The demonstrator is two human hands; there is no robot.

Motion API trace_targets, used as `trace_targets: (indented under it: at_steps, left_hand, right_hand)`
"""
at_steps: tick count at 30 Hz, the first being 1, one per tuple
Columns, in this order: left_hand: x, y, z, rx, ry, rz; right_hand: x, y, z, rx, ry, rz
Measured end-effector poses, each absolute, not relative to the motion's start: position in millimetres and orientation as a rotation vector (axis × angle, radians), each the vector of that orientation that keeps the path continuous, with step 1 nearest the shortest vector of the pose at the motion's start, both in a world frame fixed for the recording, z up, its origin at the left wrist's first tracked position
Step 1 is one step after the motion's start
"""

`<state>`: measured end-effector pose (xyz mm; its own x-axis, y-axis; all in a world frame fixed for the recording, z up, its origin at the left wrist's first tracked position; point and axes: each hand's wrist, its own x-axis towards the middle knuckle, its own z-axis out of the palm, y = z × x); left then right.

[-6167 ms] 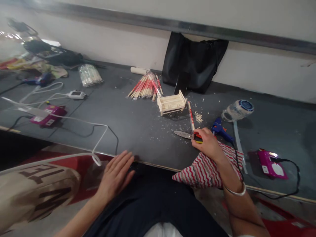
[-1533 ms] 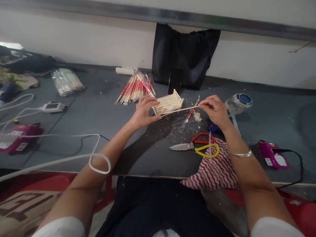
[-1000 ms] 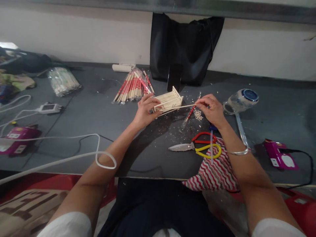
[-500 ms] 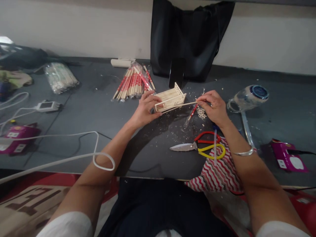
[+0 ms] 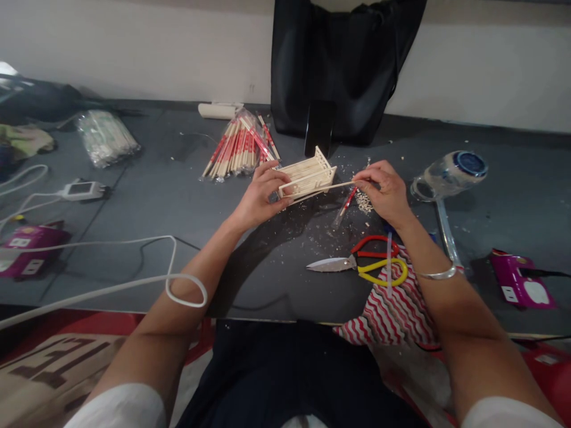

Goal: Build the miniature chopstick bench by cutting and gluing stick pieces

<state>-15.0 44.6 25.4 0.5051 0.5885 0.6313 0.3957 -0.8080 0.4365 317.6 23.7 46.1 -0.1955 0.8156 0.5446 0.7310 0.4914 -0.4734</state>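
My left hand (image 5: 266,191) grips the near left end of a small frame made of pale wooden sticks (image 5: 307,172), tilted above the table. Between the fingertips of my right hand (image 5: 384,187) is one end of a thin wooden stick (image 5: 341,185), which runs along the frame's near side toward my left thumb. Whether that stick touches the frame I cannot tell. Under my right hand lie a heap of tiny wood bits (image 5: 364,201) and a red-wrapped chopstick packet (image 5: 346,207). Scissors with red and yellow handles (image 5: 357,264) rest nearer to me.
Wrapped chopsticks (image 5: 241,145) are piled behind my left hand. A black bag (image 5: 343,71) with a phone (image 5: 319,128) against it stands at the back. A jar (image 5: 450,173) lies right, beside a striped cloth (image 5: 397,303). A white cable (image 5: 187,291) loops over my left forearm.
Almost nothing differs. My right hand has shifted very slightly left with the stick, while my left hand keeps its hold on the frame.
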Motion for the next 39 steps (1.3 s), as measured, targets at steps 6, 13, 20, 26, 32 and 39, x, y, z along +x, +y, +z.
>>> trace_targets:
  at_steps: [6, 13, 20, 26, 32, 39]
  left_hand:
    - [-11, 43, 26, 2.485, 0.939, 1.156]
    - [-7, 40, 29, 2.459, 0.989, 1.149]
    - [-3, 40, 24, 2.421, 1.038, 1.180]
    - [-1, 39, 22, 2.383, 1.035, 1.220]
    - [1, 38, 24, 2.411, 1.038, 1.226]
    - [1, 38, 24, 2.406, 1.067, 1.202]
  right_hand:
    - [318, 25, 43, -1.246, -1.951, 0.119]
    - [317, 25, 43, -1.253, -1.941, 0.149]
    - [318, 26, 44, -1.275, -1.946, 0.176]
    - [318, 26, 42, -1.279, -1.935, 0.185]
    - [317, 26, 43, -1.300, -1.945, 0.167]
    - [316, 25, 44, -1.294, -1.949, 0.162]
